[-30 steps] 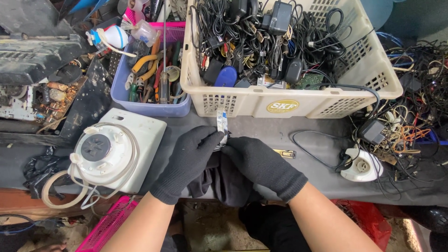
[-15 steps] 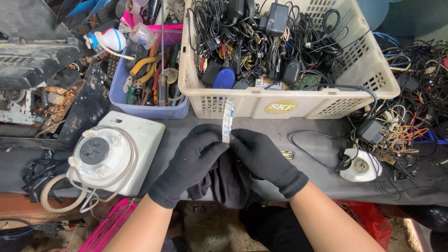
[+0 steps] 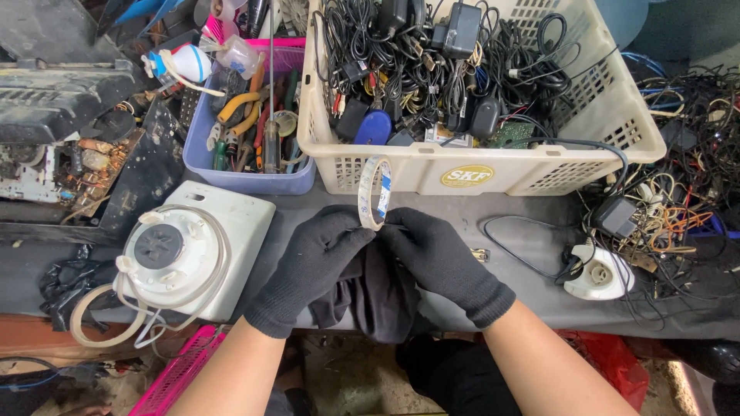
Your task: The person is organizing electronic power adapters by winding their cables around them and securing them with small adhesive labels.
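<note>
Tape roll [image 3: 375, 192]: small ring of clear tape, standing on edge above the bench [image 3: 509, 223], raised between both hands just in front of the cream basket [image 3: 478, 173]. The ring faces roughly sideways, its opening seen at a slant; its lower rim sits in the fingertips, the rest rises free above them toward the basket wall.

Left hand [image 3: 312, 266]: black glove, fingers curled, tips pinching the roll's lower left rim.

Right hand [image 3: 439, 258]: black glove, fingers curled, tips closed on the lower right rim. Both hands lie equally near the roll, meeting at its base; neither has the advantage. Whether a loose end of tape is pulled out cannot be told.

Black cloth [image 3: 378, 296]: bunched under the wrists, draped over the bench edge.

Basket: holds tangled black cables and power adapters [image 3: 462, 31].

Blue tub [image 3: 247, 181]: left of the basket, filled with pliers, screwdrivers and other hand tools.

White appliance [image 3: 193, 250]: square housing with a round grey dial, left of the left hand, a pale hose looped around it.

White plug unit [image 3: 601, 277]: right of the right hand, well apart, cable attached.

Loose wires [image 3: 694, 185]: heaped at the far right.
</note>
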